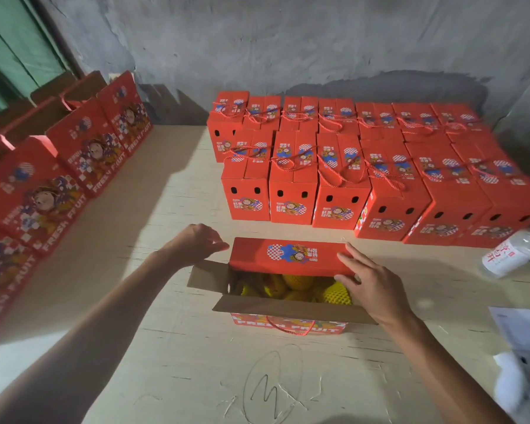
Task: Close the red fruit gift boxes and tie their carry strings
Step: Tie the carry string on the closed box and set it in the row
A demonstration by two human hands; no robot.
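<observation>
An open red gift box (288, 322) stands mid-counter (172, 209), yellow netted fruit (337, 293) showing inside. The right hand (371, 283) presses its far flap (291, 255) with straight fingers; the left hand (199, 240), loosely curled, touches the flap's left end. Closed, tied boxes (349, 166) fill the far right corner.

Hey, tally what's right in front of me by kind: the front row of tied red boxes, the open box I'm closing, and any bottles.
Tied red gift boxes, front row: 6
Open red gift box: 1
Water bottle: 1
Total: 8
</observation>
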